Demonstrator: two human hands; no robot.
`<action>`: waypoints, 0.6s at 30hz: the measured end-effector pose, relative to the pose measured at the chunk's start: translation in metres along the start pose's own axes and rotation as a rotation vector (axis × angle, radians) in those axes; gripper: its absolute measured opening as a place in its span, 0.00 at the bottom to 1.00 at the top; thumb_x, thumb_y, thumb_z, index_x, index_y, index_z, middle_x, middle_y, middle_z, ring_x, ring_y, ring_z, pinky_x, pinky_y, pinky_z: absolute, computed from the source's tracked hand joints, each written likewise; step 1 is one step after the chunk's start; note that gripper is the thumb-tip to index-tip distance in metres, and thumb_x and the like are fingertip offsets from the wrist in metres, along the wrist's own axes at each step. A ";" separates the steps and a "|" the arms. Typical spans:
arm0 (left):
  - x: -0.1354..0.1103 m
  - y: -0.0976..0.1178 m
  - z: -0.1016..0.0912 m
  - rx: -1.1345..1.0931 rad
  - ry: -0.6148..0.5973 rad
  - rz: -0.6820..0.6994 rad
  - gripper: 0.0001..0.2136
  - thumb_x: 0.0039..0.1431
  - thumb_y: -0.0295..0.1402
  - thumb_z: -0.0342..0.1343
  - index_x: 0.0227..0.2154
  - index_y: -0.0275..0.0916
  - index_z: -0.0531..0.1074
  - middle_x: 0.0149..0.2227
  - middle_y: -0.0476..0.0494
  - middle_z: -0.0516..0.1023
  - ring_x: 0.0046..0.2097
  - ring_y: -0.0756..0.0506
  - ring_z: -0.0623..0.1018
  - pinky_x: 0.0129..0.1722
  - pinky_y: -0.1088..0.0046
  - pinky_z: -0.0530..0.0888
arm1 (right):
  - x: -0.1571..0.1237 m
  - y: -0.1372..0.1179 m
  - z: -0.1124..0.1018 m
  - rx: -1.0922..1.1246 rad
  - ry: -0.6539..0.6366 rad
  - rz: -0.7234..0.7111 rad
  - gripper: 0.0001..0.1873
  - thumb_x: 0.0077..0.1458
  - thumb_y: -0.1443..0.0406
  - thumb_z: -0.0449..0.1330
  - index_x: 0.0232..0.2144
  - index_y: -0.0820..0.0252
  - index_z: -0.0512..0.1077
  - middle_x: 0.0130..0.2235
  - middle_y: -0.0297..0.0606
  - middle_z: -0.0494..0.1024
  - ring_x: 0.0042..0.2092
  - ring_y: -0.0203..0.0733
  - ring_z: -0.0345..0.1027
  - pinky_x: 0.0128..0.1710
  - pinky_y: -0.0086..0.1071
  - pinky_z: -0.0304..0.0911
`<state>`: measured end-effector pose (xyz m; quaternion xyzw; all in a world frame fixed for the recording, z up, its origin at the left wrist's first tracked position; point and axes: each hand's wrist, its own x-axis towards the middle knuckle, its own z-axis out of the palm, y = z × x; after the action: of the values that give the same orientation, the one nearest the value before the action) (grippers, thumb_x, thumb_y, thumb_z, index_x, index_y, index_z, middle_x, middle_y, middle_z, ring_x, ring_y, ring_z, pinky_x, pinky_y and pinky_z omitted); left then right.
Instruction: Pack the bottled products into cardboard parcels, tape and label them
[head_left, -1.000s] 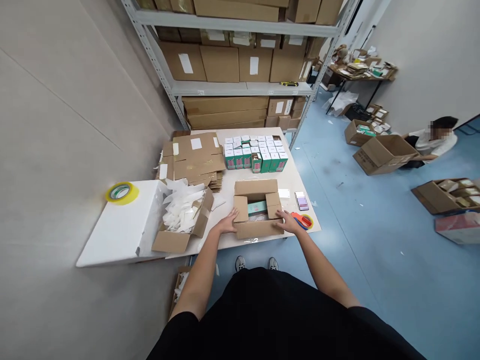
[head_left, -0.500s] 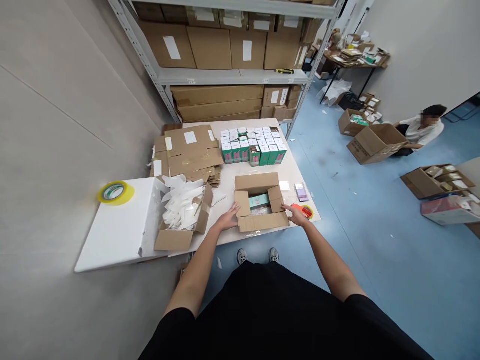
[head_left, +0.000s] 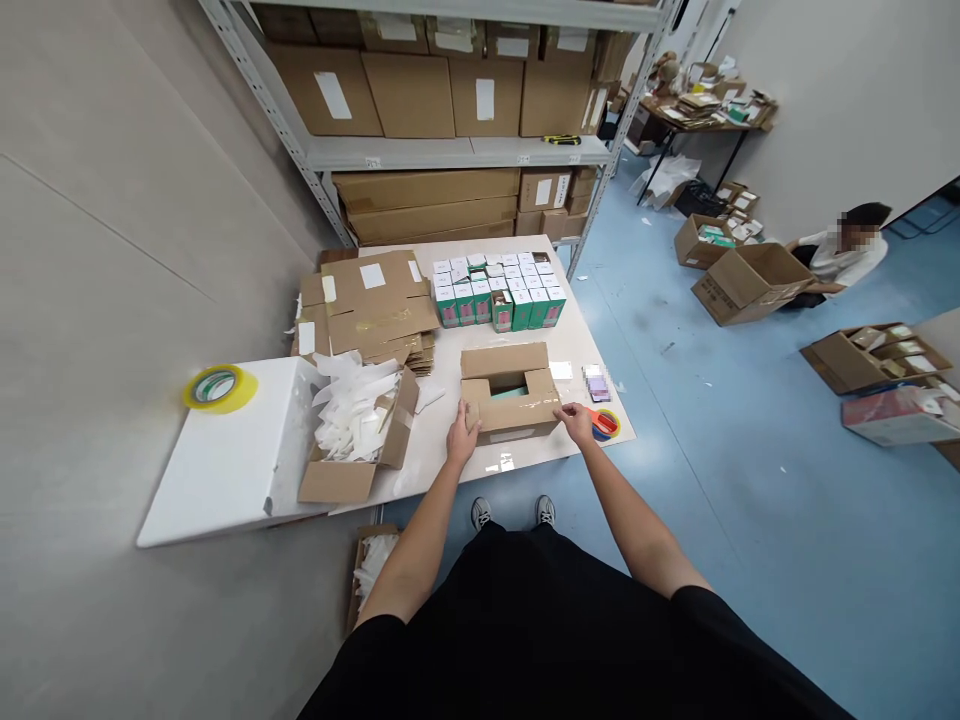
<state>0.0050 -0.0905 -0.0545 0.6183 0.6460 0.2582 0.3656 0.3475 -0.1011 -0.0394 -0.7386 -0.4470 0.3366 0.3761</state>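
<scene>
A yellow tape roll [head_left: 220, 388] lies at far left on a white board [head_left: 202, 480] that juts out from the table [head_left: 450, 470]. Just right of it, an open box [head_left: 339, 480] is stuffed with white paper. Beyond that box lies a stack of flat cardboard [head_left: 367, 305].

At the table's near middle stands the carton [head_left: 512, 400], with its near flap folded up over the opening and something teal showing inside. The left hand [head_left: 463, 440] clasps the carton's near left corner, with the fingers curled against the cardboard. The right hand [head_left: 577, 422] is at the near right corner, with its fingers bent and the tips touching the flap's end. Whether it pinches the flap is too small to tell.

Behind the carton, green boxes [head_left: 499, 292] stand packed in rows. A tape dispenser [head_left: 606, 424] lies just right of the right hand. A metal shelf [head_left: 450, 150] of cartons rises at the far end. Far right, a person [head_left: 840, 255] sits on the blue floor among open boxes.
</scene>
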 end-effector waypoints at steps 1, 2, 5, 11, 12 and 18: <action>-0.002 0.004 0.004 0.012 0.007 -0.028 0.43 0.69 0.43 0.55 0.78 0.42 0.38 0.75 0.40 0.59 0.71 0.36 0.67 0.69 0.61 0.65 | 0.002 0.001 0.003 -0.024 0.037 0.004 0.23 0.46 0.45 0.66 0.33 0.58 0.76 0.37 0.45 0.84 0.40 0.51 0.76 0.44 0.41 0.70; -0.005 0.008 0.007 0.022 0.017 -0.057 0.44 0.68 0.42 0.56 0.78 0.42 0.37 0.75 0.40 0.58 0.71 0.35 0.67 0.68 0.60 0.66 | 0.003 0.002 0.006 -0.043 0.065 0.008 0.23 0.46 0.47 0.66 0.34 0.58 0.76 0.38 0.45 0.83 0.39 0.50 0.75 0.43 0.41 0.70; -0.014 0.014 0.017 0.025 0.092 -0.095 0.45 0.67 0.39 0.57 0.78 0.44 0.37 0.77 0.40 0.50 0.74 0.36 0.60 0.69 0.61 0.65 | 0.005 0.008 0.009 -0.080 0.097 0.039 0.25 0.46 0.51 0.66 0.43 0.60 0.75 0.43 0.47 0.82 0.38 0.50 0.75 0.42 0.40 0.69; -0.006 0.016 0.008 0.000 0.179 -0.105 0.48 0.60 0.35 0.64 0.77 0.41 0.43 0.78 0.35 0.48 0.78 0.37 0.50 0.75 0.59 0.55 | 0.005 0.018 0.011 -0.121 0.051 0.103 0.29 0.48 0.53 0.66 0.51 0.60 0.73 0.48 0.48 0.80 0.41 0.52 0.76 0.46 0.41 0.69; 0.003 0.018 0.003 0.000 0.173 -0.118 0.47 0.59 0.35 0.64 0.77 0.40 0.45 0.77 0.34 0.49 0.77 0.36 0.51 0.75 0.58 0.54 | 0.005 0.018 0.012 -0.122 0.053 0.107 0.29 0.48 0.54 0.66 0.51 0.60 0.73 0.48 0.48 0.80 0.43 0.53 0.76 0.46 0.41 0.69; 0.080 0.042 -0.027 -0.136 0.122 -0.221 0.44 0.61 0.37 0.61 0.76 0.36 0.49 0.76 0.34 0.55 0.76 0.36 0.57 0.74 0.59 0.56 | 0.006 0.016 0.019 -0.126 0.059 0.190 0.32 0.48 0.56 0.66 0.54 0.63 0.73 0.51 0.52 0.80 0.51 0.58 0.76 0.49 0.42 0.69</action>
<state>0.0114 -0.0041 -0.0177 0.5002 0.7124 0.2966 0.3928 0.3398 -0.0960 -0.0632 -0.8095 -0.3838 0.3200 0.3081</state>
